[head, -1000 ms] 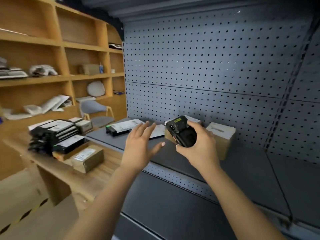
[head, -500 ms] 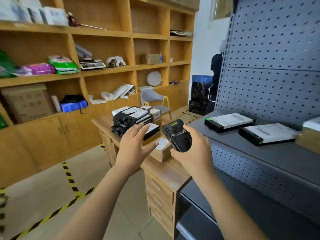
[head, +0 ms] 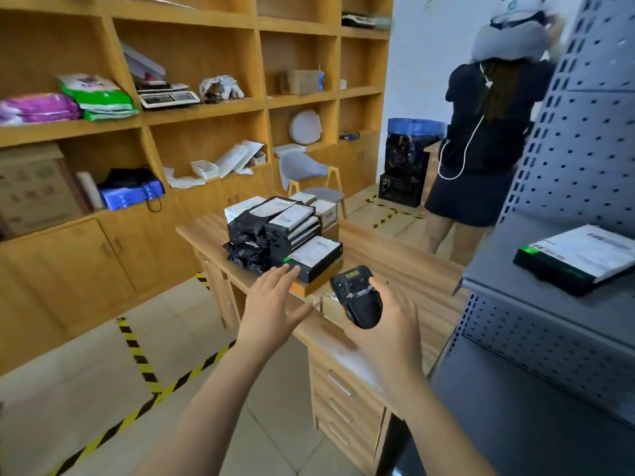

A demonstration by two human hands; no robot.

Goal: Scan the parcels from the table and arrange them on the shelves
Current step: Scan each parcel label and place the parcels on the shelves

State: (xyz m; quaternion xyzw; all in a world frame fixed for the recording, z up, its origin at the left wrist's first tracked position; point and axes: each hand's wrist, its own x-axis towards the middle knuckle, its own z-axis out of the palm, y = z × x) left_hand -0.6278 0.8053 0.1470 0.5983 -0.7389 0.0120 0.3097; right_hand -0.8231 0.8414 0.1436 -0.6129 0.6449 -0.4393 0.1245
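A stack of black parcels with white labels (head: 278, 231) stands on the wooden table (head: 405, 266). A flat black box with a white label (head: 316, 257) lies at the stack's front, on a brown carton. My left hand (head: 271, 307) is open, its fingertips just short of that box. My right hand (head: 388, 331) grips a black handheld scanner (head: 357, 297), held over the table. One black parcel with a white label (head: 577, 259) lies on the grey metal shelf (head: 536, 304) at the right.
Wooden wall shelving (head: 192, 111) with bags, a scale and boxes fills the left. A person in dark clothes (head: 481, 139) stands beyond the table by the grey pegboard rack. A grey chair (head: 309, 176), a black crate (head: 402, 190) and floor tape (head: 137, 365) are nearby.
My view has swung left from the grey shelf to the table. Both hands moved with it; the left hand now reaches toward the front box. The person has come into view.
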